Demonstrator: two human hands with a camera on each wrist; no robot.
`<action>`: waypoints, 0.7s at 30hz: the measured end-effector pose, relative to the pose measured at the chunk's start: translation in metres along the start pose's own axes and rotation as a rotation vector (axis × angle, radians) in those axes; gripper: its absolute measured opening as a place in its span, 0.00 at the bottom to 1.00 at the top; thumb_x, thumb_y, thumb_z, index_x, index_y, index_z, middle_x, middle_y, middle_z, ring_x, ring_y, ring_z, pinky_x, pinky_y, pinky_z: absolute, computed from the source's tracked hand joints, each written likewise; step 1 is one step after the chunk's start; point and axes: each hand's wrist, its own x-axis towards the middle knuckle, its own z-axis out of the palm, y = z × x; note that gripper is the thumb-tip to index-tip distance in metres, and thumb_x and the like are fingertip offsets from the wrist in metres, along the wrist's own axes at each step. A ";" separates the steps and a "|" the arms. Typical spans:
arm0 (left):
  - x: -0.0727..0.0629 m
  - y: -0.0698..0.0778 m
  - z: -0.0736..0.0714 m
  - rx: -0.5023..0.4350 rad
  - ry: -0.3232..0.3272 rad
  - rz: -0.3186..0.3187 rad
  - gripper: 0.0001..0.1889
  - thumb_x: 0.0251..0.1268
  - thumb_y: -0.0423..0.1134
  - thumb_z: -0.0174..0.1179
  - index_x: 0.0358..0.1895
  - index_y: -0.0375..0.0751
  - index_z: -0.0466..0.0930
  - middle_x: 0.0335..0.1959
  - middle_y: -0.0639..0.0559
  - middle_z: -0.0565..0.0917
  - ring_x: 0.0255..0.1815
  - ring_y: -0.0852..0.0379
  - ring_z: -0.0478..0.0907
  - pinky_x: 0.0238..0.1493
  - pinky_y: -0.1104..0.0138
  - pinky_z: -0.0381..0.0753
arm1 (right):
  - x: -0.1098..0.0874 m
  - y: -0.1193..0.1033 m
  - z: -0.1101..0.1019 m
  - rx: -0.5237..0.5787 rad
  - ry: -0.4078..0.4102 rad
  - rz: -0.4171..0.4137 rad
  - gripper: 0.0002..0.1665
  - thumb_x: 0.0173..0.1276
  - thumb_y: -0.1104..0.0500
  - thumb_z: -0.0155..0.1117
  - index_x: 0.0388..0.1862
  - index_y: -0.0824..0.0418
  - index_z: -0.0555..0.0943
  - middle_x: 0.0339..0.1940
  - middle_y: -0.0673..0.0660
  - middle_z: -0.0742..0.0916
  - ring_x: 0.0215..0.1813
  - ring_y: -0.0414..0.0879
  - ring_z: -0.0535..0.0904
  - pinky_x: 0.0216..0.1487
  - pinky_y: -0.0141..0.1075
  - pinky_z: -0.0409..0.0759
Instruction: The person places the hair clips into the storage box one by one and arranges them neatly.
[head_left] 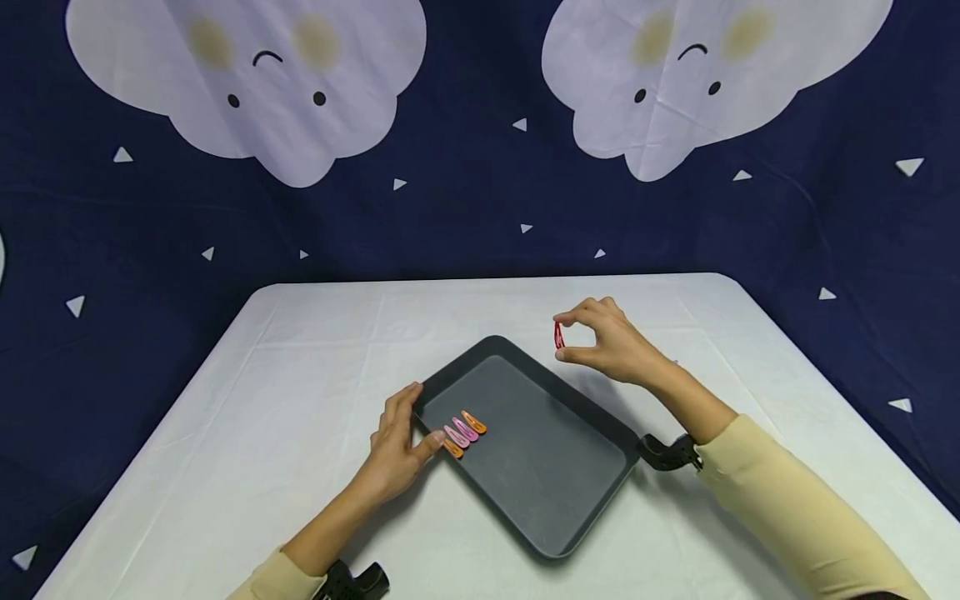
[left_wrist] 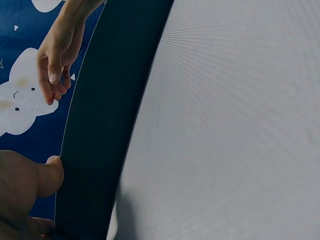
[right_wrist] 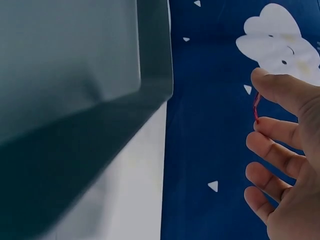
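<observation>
In the head view, a dark grey baking tray [head_left: 555, 467] lies turned cornerwise on the white table. Several snap hair clips, orange and pink [head_left: 465, 429], lie side by side in its left corner. My left hand [head_left: 399, 446] holds that corner, its thumb at the rim by the clips and its fingers along the outer side. Beyond the tray's far right side, my right hand [head_left: 609, 340] pinches a red snap hair clip [head_left: 558, 335] between thumb and index finger, raised above the table. The right wrist view shows the red clip [right_wrist: 256, 107] edge-on between the fingertips, other fingers spread.
A white cloth covers the table [head_left: 300, 400], which surrounds the tray on all sides. Behind it hangs a dark blue backdrop [head_left: 465, 225] with white clouds and small triangles. A black wrist-camera mount [head_left: 667, 452] on the right wrist overlaps the tray's right corner in the head view.
</observation>
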 end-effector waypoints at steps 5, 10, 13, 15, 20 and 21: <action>0.000 0.000 0.001 -0.006 -0.002 -0.005 0.38 0.63 0.39 0.60 0.72 0.34 0.51 0.73 0.43 0.53 0.73 0.40 0.50 0.59 0.43 0.51 | 0.004 -0.006 0.008 0.008 -0.026 -0.032 0.30 0.53 0.53 0.74 0.56 0.59 0.79 0.50 0.54 0.81 0.52 0.48 0.67 0.54 0.46 0.67; -0.001 0.000 0.001 -0.009 0.005 -0.002 0.38 0.62 0.39 0.60 0.72 0.34 0.51 0.73 0.43 0.54 0.72 0.40 0.50 0.58 0.43 0.51 | 0.008 -0.011 0.017 0.009 -0.052 -0.069 0.31 0.54 0.51 0.73 0.57 0.59 0.79 0.49 0.53 0.81 0.51 0.48 0.68 0.54 0.45 0.67; -0.001 -0.001 0.001 -0.009 0.014 0.006 0.38 0.62 0.38 0.60 0.72 0.34 0.52 0.73 0.42 0.54 0.72 0.40 0.50 0.58 0.43 0.51 | 0.011 -0.013 0.023 0.007 -0.073 -0.079 0.31 0.54 0.51 0.73 0.57 0.58 0.79 0.49 0.52 0.81 0.51 0.47 0.68 0.54 0.44 0.68; -0.002 -0.001 0.001 -0.010 0.018 0.008 0.38 0.62 0.37 0.61 0.72 0.34 0.52 0.73 0.42 0.54 0.72 0.40 0.51 0.58 0.43 0.51 | 0.013 -0.015 0.027 0.008 -0.090 -0.085 0.31 0.54 0.51 0.73 0.56 0.59 0.79 0.49 0.52 0.81 0.51 0.47 0.68 0.53 0.44 0.68; -0.002 -0.002 0.002 -0.012 0.016 0.005 0.38 0.62 0.37 0.60 0.72 0.35 0.52 0.73 0.43 0.54 0.73 0.40 0.51 0.58 0.43 0.51 | 0.017 -0.020 0.037 0.035 -0.140 -0.112 0.31 0.54 0.52 0.73 0.56 0.60 0.79 0.49 0.54 0.81 0.50 0.47 0.67 0.53 0.44 0.68; -0.002 -0.002 0.002 -0.012 0.014 0.005 0.37 0.62 0.37 0.60 0.72 0.35 0.52 0.73 0.43 0.54 0.73 0.40 0.51 0.58 0.43 0.51 | 0.018 -0.021 0.039 0.036 -0.151 -0.120 0.31 0.54 0.51 0.73 0.57 0.59 0.79 0.49 0.53 0.81 0.50 0.46 0.67 0.53 0.44 0.68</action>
